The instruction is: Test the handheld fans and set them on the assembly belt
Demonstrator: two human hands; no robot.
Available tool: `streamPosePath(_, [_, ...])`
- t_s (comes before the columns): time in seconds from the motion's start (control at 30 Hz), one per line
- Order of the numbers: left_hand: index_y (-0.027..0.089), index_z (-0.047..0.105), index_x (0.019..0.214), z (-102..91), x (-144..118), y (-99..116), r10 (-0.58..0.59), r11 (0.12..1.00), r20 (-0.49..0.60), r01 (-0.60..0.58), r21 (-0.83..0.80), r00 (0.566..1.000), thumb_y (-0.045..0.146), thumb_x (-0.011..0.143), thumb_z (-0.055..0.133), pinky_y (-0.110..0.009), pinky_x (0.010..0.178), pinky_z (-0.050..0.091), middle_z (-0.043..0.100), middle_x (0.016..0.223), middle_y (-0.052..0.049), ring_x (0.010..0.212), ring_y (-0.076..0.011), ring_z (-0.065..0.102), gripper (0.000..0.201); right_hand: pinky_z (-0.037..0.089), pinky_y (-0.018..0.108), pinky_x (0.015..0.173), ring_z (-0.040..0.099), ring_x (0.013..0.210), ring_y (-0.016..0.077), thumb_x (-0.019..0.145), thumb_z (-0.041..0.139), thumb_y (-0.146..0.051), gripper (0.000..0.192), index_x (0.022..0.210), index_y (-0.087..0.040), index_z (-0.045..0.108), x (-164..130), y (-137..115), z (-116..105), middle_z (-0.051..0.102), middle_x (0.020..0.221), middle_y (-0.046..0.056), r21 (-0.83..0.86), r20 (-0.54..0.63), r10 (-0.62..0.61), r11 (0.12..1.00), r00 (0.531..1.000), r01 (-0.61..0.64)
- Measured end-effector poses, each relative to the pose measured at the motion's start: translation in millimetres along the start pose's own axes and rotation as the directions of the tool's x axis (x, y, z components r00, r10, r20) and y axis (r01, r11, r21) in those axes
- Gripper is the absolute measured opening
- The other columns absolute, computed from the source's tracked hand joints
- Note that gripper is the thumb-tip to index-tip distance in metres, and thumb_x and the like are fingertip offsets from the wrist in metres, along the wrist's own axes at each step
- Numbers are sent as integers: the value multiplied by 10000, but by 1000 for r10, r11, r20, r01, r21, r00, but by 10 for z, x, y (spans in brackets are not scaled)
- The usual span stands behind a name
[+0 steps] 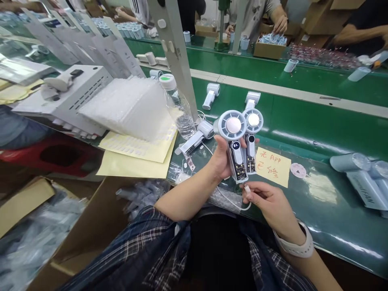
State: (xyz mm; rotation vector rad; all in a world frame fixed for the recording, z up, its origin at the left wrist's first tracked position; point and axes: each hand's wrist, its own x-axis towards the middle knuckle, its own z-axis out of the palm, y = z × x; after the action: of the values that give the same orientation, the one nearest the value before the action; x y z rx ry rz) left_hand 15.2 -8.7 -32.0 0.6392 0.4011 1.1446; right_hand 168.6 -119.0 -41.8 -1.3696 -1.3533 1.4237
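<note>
Gripping two handheld fans [233, 126] upright above the green desk [321, 226], I have the fingers of my left hand [221, 159] closed around their handles, circuit boards [240, 169] showing. My right hand [266, 199] pinches a white cable plug [247, 189] just below them. Nearby lie a yellow note [275, 166] and another fan [194, 141].

furnished with a long, glossy green surface [309, 206], crossed lengthwise by a pale rail [273, 90] and fronted by a pale metal post [178, 60]. lit brightly, with white glare [357, 246] streaked along the near right edge. backed by brown cardboard boxes [321, 16] stacked beyond the far edge, toward the right.
</note>
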Motion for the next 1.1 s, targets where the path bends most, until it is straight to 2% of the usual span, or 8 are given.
streamPosePath(0.23, [188,643,704,18,-42,-10,-11,1000,26,11,2,1000,1040,457,764,-455,957,640,808,1082,-141,1183,-369,754,896,496,277,525,601,519,164,933,763,-634,481,708,-210,723,74,-70,208,635,555,14,-77,-182,-185,982,966,173])
streamPosePath(0.4, [185,638,669,22,-46,-103,85,996,-75,-82,44,994,1043,434,766,-427,892,639,807,1025,-144,1116,-369,769,899,438,258,521,518,511,136,1045,654,-571,488,703,-230,586,38,11,357,522,542,-32,83,-277,-148,981,949,177])
streamPosePath(0.57, [192,588,667,36,-50,-42,44,999,-93,-46,-21,995,1083,451,706,-421,833,633,795,1022,-135,1036,-341,771,924,510,270,643,634,701,169,1077,611,-520,399,815,-228,684,34,4,288,693,787,33,-94,-153,-301,953,941,289])
streamPosePath(0.67, [196,545,674,53,-60,43,23,990,-80,-34,-136,996,1051,540,718,-386,821,632,787,1124,-115,1045,-295,763,883,551,283,725,695,811,193,1075,620,-491,395,787,-228,684,30,-12,218,744,887,57,-155,-209,-366,928,907,339])
streamPosePath(0.8, [201,531,652,48,-79,44,25,995,-36,-28,-91,999,1064,500,723,-413,810,653,786,1083,-136,1106,-352,753,897,511,276,613,641,627,171,1061,663,-483,350,828,-228,715,28,23,215,685,681,16,-96,-290,-255,967,922,237])
streamPosePath(0.9, [212,560,654,24,-96,-60,57,998,-6,-57,-15,998,1117,458,658,-460,837,660,782,1004,-162,1153,-407,740,932,460,265,548,560,528,145,1059,674,-491,397,767,-223,655,12,93,286,566,555,-25,53,-330,-163,980,930,191])
streamPosePath(1.0, [209,575,628,11,-115,-163,115,993,18,-115,36,993,1133,444,635,-442,836,649,784,1004,-175,1079,-384,756,944,421,254,509,502,478,128,1071,659,-489,414,755,-229,594,-6,163,385,507,524,-49,259,-351,-84,949,933,183])
streamPosePath(1.1, [207,572,623,23,-120,-176,105,993,26,-106,48,994,1138,435,629,-448,843,643,786,1026,-178,1062,-388,758,952,459,269,542,525,521,143,1063,657,-525,389,810,-231,631,-10,175,399,541,567,-38,252,-362,-73,952,929,173])
